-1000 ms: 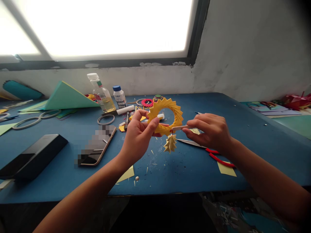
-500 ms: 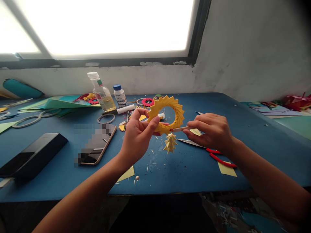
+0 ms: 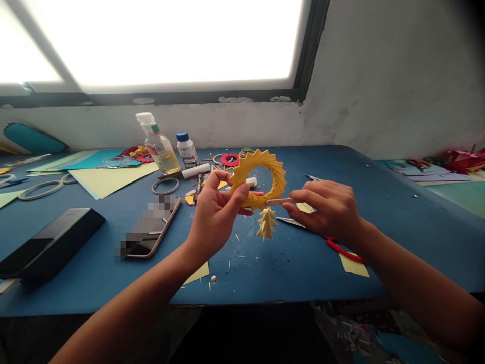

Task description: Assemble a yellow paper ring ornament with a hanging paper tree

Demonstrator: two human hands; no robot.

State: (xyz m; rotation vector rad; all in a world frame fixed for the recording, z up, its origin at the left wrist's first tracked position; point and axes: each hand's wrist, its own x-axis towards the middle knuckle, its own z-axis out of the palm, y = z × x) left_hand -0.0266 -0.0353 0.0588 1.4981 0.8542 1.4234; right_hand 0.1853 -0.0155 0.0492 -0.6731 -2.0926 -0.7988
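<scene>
My left hand (image 3: 216, 210) is closed on the left side of a yellow folded-paper ring (image 3: 278, 172), thumb in front, holding it upright above the table. From the ring's lower edge hangs a pale yellow pleated paper ornament (image 3: 267, 224), pointed at many corners. Between thumb and fingers, my right hand (image 3: 328, 205) pinches a thin flat wooden stick (image 3: 279, 201). The stick's tip meets the bottom of the ring, just above the hanging ornament. Behind and below my right hand lie scissors with red handles (image 3: 344, 251), partly covered by the hand and forearm.
On the blue table (image 3: 265, 278) lie a phone (image 3: 161, 232) and a black box-shaped device (image 3: 53, 242). Behind them stand a bottle of yellowish liquid (image 3: 161, 146) and a blue-capped white bottle (image 3: 187, 150). Paper sheets (image 3: 113, 177), grey rings (image 3: 165, 186) and paper scraps (image 3: 354, 265) lie around.
My right hand has shifted slightly left and down with the stick. The hanging ornament has swung a little to the right. At the back left, a lifted paper sheet has settled flat.
</scene>
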